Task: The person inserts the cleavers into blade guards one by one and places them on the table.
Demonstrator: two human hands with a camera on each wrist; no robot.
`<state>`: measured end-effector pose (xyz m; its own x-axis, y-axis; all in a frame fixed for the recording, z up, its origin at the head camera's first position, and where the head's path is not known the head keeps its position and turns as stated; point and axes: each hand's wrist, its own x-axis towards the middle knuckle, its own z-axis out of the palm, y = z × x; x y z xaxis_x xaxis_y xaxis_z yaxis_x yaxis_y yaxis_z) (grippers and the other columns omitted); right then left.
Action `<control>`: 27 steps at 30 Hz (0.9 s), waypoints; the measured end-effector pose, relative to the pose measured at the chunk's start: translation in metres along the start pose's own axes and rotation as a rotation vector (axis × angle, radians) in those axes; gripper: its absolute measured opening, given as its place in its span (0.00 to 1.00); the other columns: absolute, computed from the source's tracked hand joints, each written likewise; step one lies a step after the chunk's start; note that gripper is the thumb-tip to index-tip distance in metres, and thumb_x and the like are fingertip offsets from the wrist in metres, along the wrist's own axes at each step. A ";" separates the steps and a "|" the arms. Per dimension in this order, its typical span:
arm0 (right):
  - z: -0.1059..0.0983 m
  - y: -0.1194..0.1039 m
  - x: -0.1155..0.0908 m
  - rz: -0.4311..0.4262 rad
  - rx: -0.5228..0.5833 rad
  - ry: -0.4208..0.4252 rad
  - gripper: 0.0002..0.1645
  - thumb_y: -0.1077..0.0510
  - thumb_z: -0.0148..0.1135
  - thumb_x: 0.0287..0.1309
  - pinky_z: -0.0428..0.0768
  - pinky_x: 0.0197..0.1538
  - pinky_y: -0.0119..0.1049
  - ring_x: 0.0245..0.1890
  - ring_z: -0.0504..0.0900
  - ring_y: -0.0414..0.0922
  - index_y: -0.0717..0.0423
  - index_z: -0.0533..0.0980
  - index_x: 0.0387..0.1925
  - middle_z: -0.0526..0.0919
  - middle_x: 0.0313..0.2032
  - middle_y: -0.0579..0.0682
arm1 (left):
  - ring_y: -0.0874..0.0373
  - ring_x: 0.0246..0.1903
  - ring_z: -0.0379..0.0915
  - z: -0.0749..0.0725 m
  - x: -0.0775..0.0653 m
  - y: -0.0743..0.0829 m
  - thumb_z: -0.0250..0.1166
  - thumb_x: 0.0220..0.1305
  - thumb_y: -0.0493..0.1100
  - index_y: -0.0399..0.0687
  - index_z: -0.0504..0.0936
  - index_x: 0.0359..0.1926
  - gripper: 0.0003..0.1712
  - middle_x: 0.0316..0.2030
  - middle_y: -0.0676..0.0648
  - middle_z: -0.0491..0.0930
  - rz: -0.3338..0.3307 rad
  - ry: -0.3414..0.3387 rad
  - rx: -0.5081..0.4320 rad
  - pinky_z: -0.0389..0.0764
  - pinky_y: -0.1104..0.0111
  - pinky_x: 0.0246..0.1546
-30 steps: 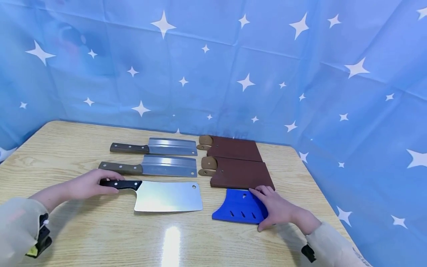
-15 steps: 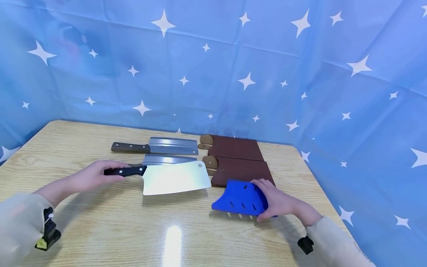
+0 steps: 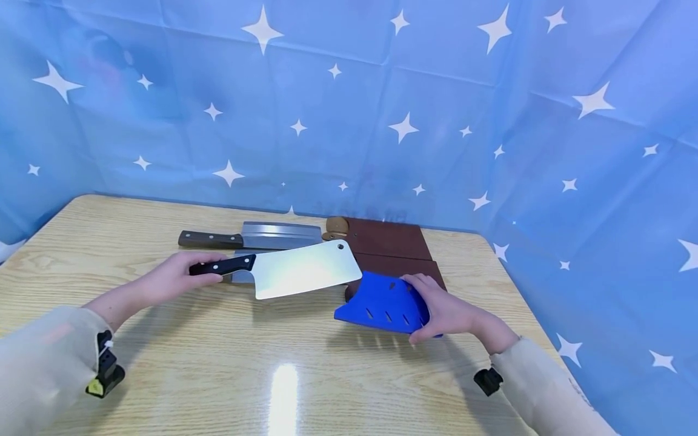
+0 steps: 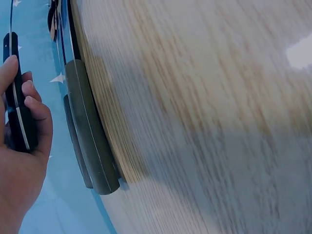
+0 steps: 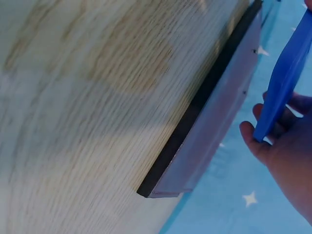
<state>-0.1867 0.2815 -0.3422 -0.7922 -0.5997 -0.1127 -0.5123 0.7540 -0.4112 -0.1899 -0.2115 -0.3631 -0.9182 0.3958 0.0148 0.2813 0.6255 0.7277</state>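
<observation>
My left hand [image 3: 173, 277] grips the black riveted handle of a cleaver [image 3: 305, 270], its broad bright blade pointing right. In the left wrist view the fingers curl round this handle [image 4: 23, 119], above the table. My right hand [image 3: 448, 310] pinches the far end of a blue blade sheath [image 3: 378, 303] with slotted holes, thumb below and fingers on top. The sheath is raised, with a shadow under it, and tilts toward the left. The cleaver's blade end lies right at the sheath's upper left corner in the head view. Seen edge-on, the sheath [image 5: 287, 68] hangs in the right wrist view.
Behind the raised cleaver lie two more cleavers: one with a dark brown handle [image 3: 211, 240], the other with an olive handle [image 4: 92, 131], mostly covered in the head view. Two brown sheaths [image 3: 389, 238] with tan straps lie at the back right of the wooden table [image 3: 218, 363].
Both hands have lifted what they hold off the table. The cleaver has moved up and right, its blade end rising; the blue sheath has come up and slightly left, tilting.
</observation>
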 end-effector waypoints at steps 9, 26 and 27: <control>0.002 -0.001 0.003 -0.008 0.020 -0.005 0.65 0.44 0.76 0.31 0.71 0.52 0.51 0.60 0.61 0.54 0.61 0.52 0.67 0.61 0.61 0.59 | 0.63 0.28 0.68 0.001 -0.001 -0.002 0.59 0.64 0.48 0.36 0.69 0.61 0.29 0.49 0.37 0.76 -0.004 0.003 0.011 0.69 0.72 0.26; 0.002 0.000 0.003 0.014 0.016 -0.003 0.64 0.43 0.76 0.32 0.72 0.51 0.51 0.59 0.62 0.54 0.60 0.53 0.67 0.61 0.61 0.58 | 0.65 0.35 0.71 0.005 -0.002 0.000 0.68 0.55 0.47 0.36 0.74 0.57 0.32 0.50 0.36 0.79 0.028 0.016 0.025 0.72 0.74 0.33; 0.002 0.000 0.003 0.016 0.018 -0.003 0.63 0.43 0.76 0.32 0.72 0.51 0.51 0.59 0.62 0.54 0.60 0.53 0.67 0.61 0.61 0.58 | 0.65 0.36 0.72 0.005 -0.002 0.000 0.68 0.54 0.47 0.36 0.74 0.57 0.32 0.50 0.36 0.79 0.027 0.017 0.024 0.72 0.75 0.34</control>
<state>-0.1882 0.2797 -0.3443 -0.7990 -0.5888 -0.1220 -0.4940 0.7584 -0.4252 -0.1866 -0.2084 -0.3666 -0.9148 0.4013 0.0458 0.3122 0.6306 0.7105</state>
